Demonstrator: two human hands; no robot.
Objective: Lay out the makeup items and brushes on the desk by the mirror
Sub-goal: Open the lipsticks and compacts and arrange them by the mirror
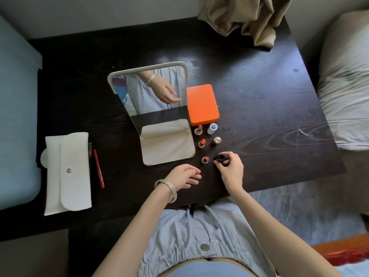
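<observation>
A standing mirror (151, 96) with a pale base sits mid-desk. To its right, three uncapped lipsticks stand in a column: one (199, 129) at the back, one (202, 143) in the middle, one (205, 159) nearest me. Beside them stand a lilac cap (212, 128) and a gold, jewelled cap (217, 140). My right hand (231, 168) pinches a black lipstick cap (221, 157) upright on the desk. My left hand (184, 175) hovers relaxed, holding nothing, just in front of the nearest lipstick. A red lip pencil (98, 168) lies left of the mirror.
An orange box (201, 103) stands behind the lipsticks. A white snap pouch (67, 173) lies at the desk's left, a dark pencil (90, 151) along its edge. Beige cloth (245, 19) covers the far right corner. Bedding (345, 86) borders the right side of the dark desk (269, 116).
</observation>
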